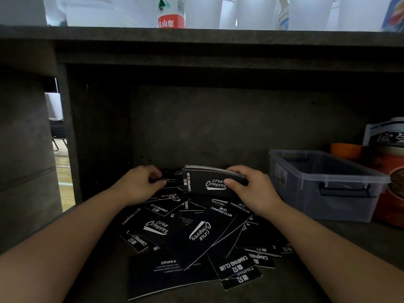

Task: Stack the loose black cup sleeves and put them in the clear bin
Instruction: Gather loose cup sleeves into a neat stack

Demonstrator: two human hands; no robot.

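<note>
Several flat black cup sleeves [192, 235] with white "Camping Club" print lie scattered on the dark shelf floor. My right hand [249, 189] grips a stack of sleeves [207, 182], held on edge above the back of the pile, thumb on its printed face. My left hand [142, 184] reaches into the far left of the pile and pinches a single sleeve [168, 179] there. The clear bin [328, 184] stands to the right of my right hand; its inside looks bare.
A dark shelf top [196, 38] overhangs the space, with a water bottle [170, 12] and white cups on it. Orange containers [389, 171] and a printed bag [384, 132] crowd behind and right of the bin. A side panel [67, 138] closes the left.
</note>
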